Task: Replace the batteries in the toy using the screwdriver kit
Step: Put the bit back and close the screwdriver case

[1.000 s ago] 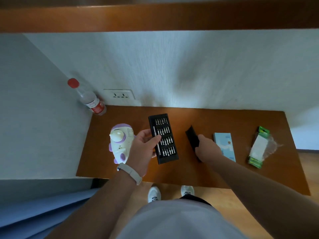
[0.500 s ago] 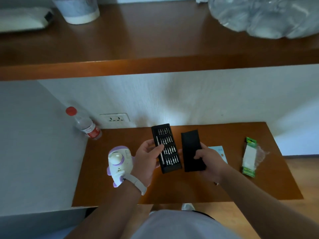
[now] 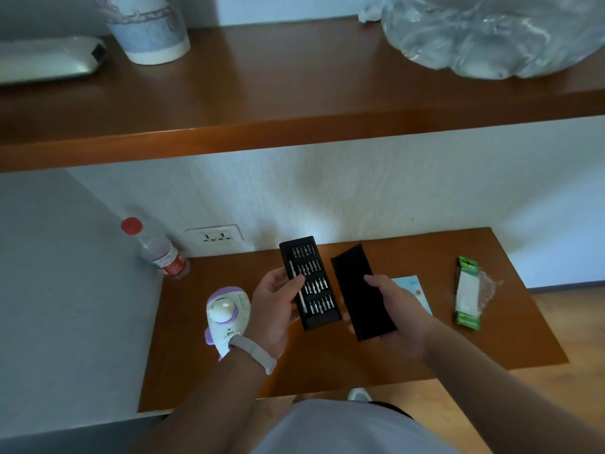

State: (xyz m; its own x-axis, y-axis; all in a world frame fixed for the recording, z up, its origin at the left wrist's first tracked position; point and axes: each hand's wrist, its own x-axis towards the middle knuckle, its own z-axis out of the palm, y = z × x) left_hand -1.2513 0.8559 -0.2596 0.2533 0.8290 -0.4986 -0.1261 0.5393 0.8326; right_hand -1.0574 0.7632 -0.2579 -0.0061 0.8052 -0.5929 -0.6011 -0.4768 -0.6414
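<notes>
Since a second ago, our right hand [image 3: 397, 317] has turned the black cover [image 3: 358, 290] from edge-on to flat and brought it close beside the bit tray [image 3: 311, 283]; the two sit just apart, above the worktop [image 3: 409, 352].

That cover is a matte, slim rectangular sleeve, and our right hand cups it from below with the thumb curled over its right edge. Our left hand [image 3: 273, 311], wearing a pale wristband [image 3: 253, 352], grips the tray with the thumb laid across its left side. The tray is a black rectangular block holding four rows of small metal bits and a slender silver driver handle [image 3: 299, 291] along its left edge.

Just left of our left hand lies the toy [image 3: 226, 314], smooth white plastic with purple trim and a round knob. At the right of the glossy brown wooden worktop lie a light blue card [image 3: 417, 291] and a green battery pack [image 3: 468, 293] in clear wrap.

At the far left corner stands a clear plastic bottle [image 3: 160, 253] with a red cap, beside a wall socket [image 3: 214, 235] in the textured white wall. Above runs a wooden shelf [image 3: 294, 103] carrying a paper cup [image 3: 150, 27], a crinkled clear plastic bag [image 3: 491, 34] and a flat white object [image 3: 49, 60].
</notes>
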